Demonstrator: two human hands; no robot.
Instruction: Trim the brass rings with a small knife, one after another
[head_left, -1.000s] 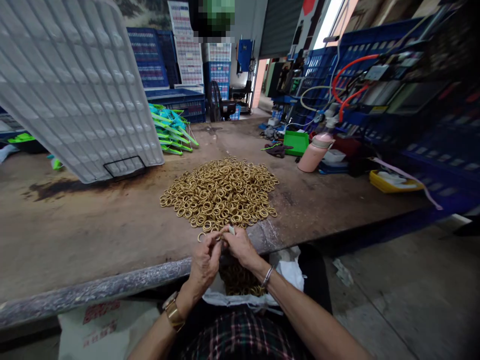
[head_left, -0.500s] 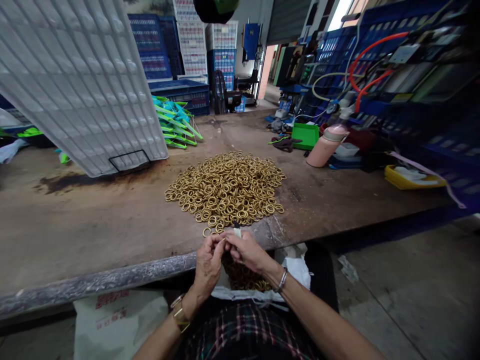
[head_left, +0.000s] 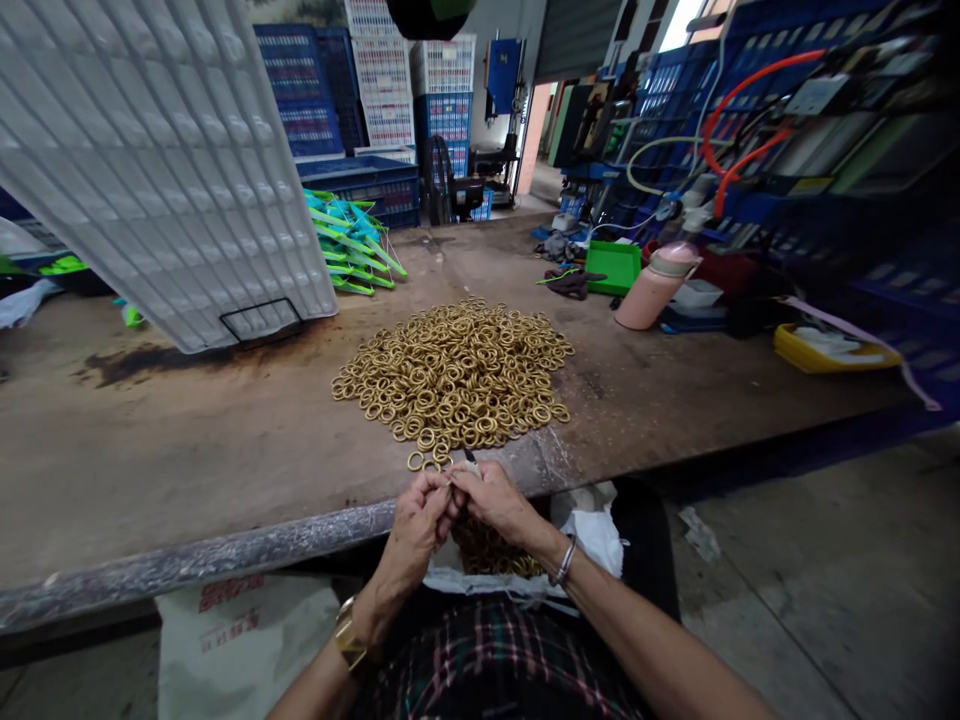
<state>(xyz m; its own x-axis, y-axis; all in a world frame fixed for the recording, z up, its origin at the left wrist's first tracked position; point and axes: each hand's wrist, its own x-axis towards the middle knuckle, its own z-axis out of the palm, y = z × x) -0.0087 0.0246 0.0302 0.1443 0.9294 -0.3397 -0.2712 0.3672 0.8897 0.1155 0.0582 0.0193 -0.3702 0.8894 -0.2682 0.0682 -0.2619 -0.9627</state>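
My left hand [head_left: 417, 522] is closed in a pinch on a small gold ring [head_left: 450, 484], mostly hidden by the fingertips. Pressed against it, my right hand [head_left: 496, 502] grips a slim tool [head_left: 471, 462] with a pale body and a dark end; its working part is hidden. Both hands meet at the table's front edge. Just beyond them lies a heap of gold rings [head_left: 457, 375], with a few loose ones at its near side. Under my hands, an open white bag [head_left: 480, 585] on my lap holds more rings [head_left: 517, 562].
A tall white ribbed panel [head_left: 172, 180] leans at left on the brown table [head_left: 225, 450]. Green and blue plastic pieces [head_left: 356, 245] lie behind it. Rightward are a green tray [head_left: 613, 266], a pink bottle [head_left: 654, 292] and a yellow tray [head_left: 829, 352].
The dark end of the tool has tilted to the left, and my fingers have shifted slightly at the ring. The heap looks the same; the view has moved a little.
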